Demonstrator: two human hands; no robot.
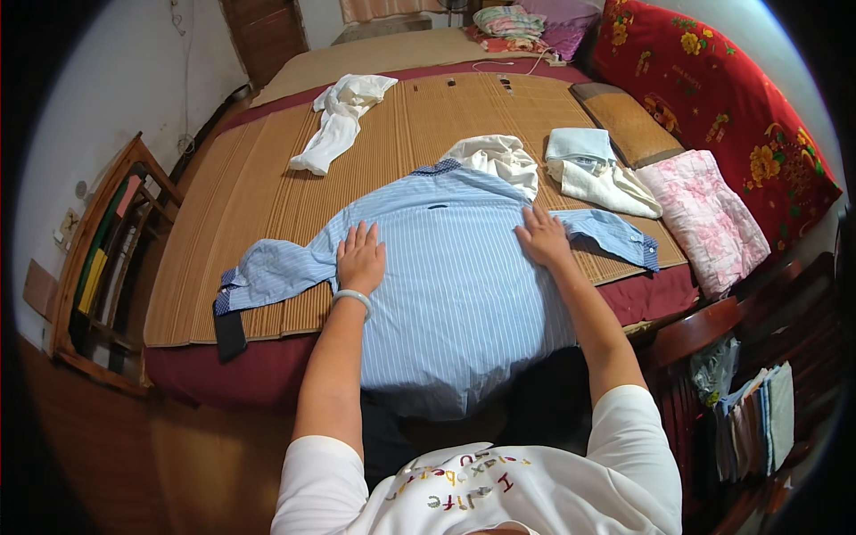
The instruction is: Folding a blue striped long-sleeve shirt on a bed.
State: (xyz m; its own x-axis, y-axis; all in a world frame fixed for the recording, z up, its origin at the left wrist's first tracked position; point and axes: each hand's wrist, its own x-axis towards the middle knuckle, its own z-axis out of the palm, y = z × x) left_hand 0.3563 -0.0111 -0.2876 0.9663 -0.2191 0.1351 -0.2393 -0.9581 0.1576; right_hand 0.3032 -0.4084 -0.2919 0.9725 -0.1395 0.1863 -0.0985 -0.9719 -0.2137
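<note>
A light blue striped shirt (459,294) lies spread back side up on a bamboo mat, its dark patterned collar pointing away from me and its hem hanging over the bed's near edge. My left hand (361,260) rests flat on the shirt near the left shoulder, fingers apart, a pale bangle on that wrist. Against the right shoulder my right hand (542,237) lies flat too, fingers spread. Both sleeves stretch outward, with dark cuffs at their ends. Neither hand grips anything.
Beyond the collar sits a crumpled cream cloth (496,160); a white garment (341,120) lies farther left. Folded clothes (584,160), a pink blanket (704,214) and a brown pillow (629,123) are on the right. A black phone-like object (230,336) lies by the left cuff.
</note>
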